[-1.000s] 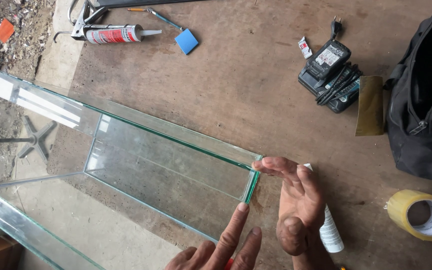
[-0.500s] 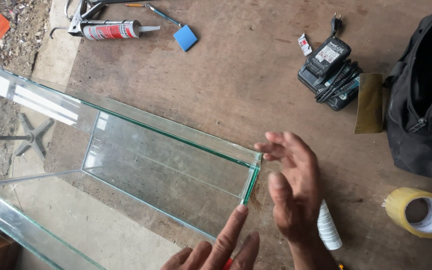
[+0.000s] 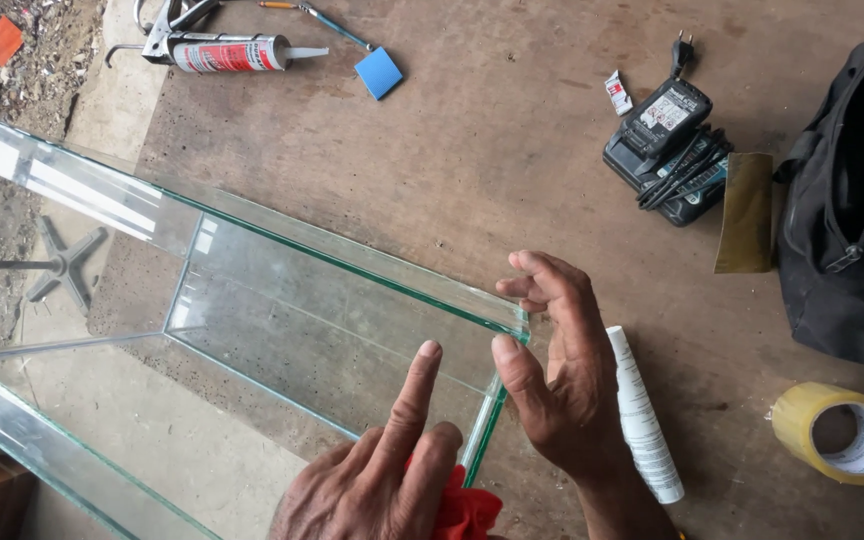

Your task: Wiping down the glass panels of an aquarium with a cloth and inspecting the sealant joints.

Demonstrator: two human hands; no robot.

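A clear glass tank (image 3: 282, 300) with green-tinted edges lies on a brown wooden table (image 3: 492, 150). My right hand (image 3: 562, 380) rests at the tank's near right corner, thumb on the top edge of the end pane and fingers spread loosely outside it. My left hand (image 3: 382, 470) is at the bottom of the view beside that end pane. Its index finger stretches out over the glass while the other fingers curl on a red cloth (image 3: 467, 512). A white tube (image 3: 642, 420) lies on the table just right of my right hand.
A sealant gun with a red-and-white cartridge (image 3: 222, 50) and a blue square pad (image 3: 379, 72) lie at the far left. A black battery charger (image 3: 672, 145), a black bag (image 3: 852, 220) and a yellowish tape roll (image 3: 840, 432) sit to the right. Another glass pane (image 3: 42, 450) crosses the lower left.
My right hand has shifted along the tank's corner, its thumb now on the end pane's top edge. My left index finger has reached further over the glass.
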